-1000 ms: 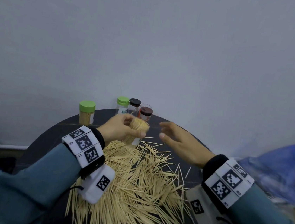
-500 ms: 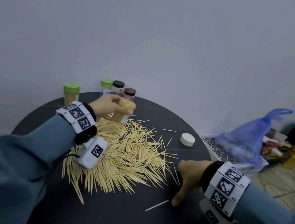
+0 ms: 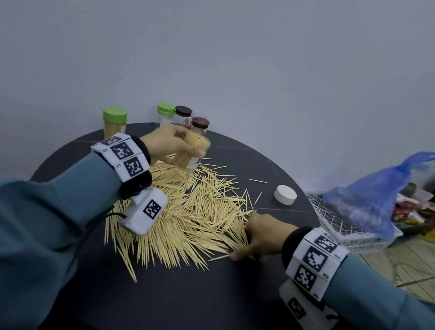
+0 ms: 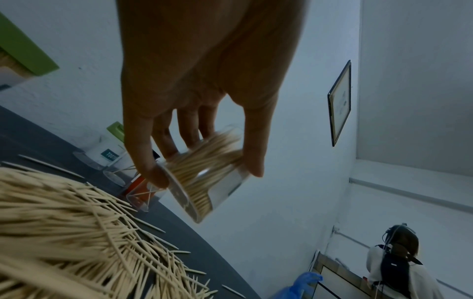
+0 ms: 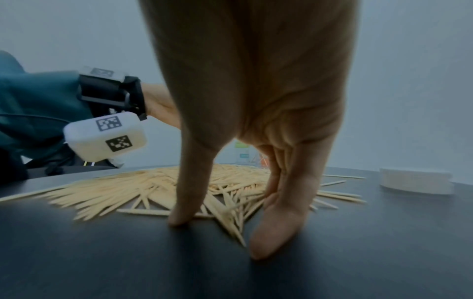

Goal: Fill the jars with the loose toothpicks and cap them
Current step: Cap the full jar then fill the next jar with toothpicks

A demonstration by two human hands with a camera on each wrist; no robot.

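- Already the clear jar (image 3: pixel 192 151) gripped in the left hand (image 3: pixel 168 143), lifted at 11 o'clock, looks packed with toothpicks yet uncapped.
- Its likely white cap (image 3: pixel 285 195) lies apart at 2 o'clock.
- Mid-table, the toothpick pile (image 3: pixel 189 213) remains large.
- At 4 o'clock, the right hand (image 3: pixel 262 235) presses straight fingers on the pile's edge.
- At 12 o'clock, four capped jars (image 3: pixel 182 117); the green-lidded jar (image 3: pixel 114 123) looks filled, the others nearly empty.

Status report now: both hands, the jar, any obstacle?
Left hand grips uncapped jar, packed with toothpicks. Right hand open, fingertips down at pile edge. White cap lies apart; no obstacle.
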